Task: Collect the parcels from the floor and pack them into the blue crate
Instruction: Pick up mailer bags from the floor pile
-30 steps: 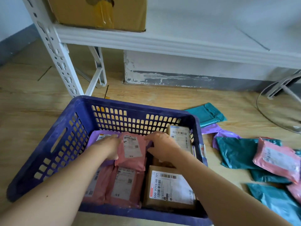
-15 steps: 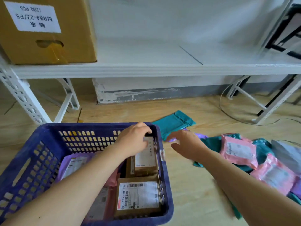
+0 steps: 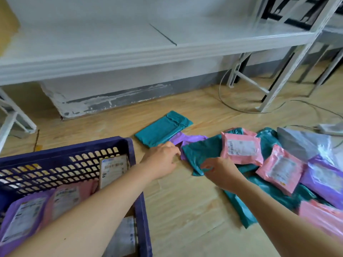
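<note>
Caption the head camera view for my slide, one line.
Beside a part-filled blue crate, the left hand is at a purple mailer and the right hand pinches a teal mailer.

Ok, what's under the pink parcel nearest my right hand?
A teal parcel lies under the pink parcel; the right hand pinches its near corner. Anything else beneath the pink one is covered and cannot be seen.

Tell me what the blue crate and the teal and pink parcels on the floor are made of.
The blue crate looks like rigid moulded plastic, matt, with a lattice of holes. The teal parcel seems thin plastic film, probably a poly mailer: creased, softly shiny. The pink parcel seems similar film, wrinkled and glossier.
</note>
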`<action>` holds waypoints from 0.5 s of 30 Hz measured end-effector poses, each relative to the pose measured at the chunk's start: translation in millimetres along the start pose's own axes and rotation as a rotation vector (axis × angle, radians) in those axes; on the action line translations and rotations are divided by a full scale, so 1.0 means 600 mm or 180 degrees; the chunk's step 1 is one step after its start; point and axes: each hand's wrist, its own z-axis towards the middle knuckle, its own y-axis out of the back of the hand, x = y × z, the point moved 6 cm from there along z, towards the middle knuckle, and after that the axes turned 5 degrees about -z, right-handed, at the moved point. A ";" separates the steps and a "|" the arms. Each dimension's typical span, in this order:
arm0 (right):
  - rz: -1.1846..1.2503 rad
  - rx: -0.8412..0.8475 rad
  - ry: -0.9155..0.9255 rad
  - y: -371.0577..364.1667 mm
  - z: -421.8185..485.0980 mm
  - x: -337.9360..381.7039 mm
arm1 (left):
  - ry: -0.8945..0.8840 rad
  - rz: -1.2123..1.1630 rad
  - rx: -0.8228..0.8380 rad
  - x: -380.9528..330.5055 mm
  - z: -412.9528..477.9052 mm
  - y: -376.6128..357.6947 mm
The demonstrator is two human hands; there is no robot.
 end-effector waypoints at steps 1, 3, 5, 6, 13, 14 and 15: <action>0.0052 0.0030 -0.0061 -0.011 0.005 -0.015 | 0.0014 -0.0007 0.0035 -0.001 0.012 -0.016; 0.0154 0.0077 -0.0121 -0.030 0.021 -0.035 | 0.0063 -0.0024 0.0138 0.003 0.036 -0.046; 0.0210 0.0129 -0.0110 -0.047 0.048 -0.043 | 0.0140 -0.0036 0.0242 0.016 0.061 -0.072; 0.0227 0.0148 -0.0100 -0.056 0.064 -0.044 | 0.0190 -0.0036 0.0282 0.025 0.075 -0.082; 0.0207 0.0147 -0.0072 -0.107 0.211 -0.037 | 0.0697 0.0020 0.0474 0.114 0.184 -0.145; 0.0193 0.0145 -0.0073 -0.112 0.231 -0.037 | 0.0747 0.0034 0.0493 0.124 0.201 -0.152; 0.0173 0.0155 -0.0066 -0.118 0.250 -0.038 | 0.0787 0.0050 0.0513 0.133 0.217 -0.159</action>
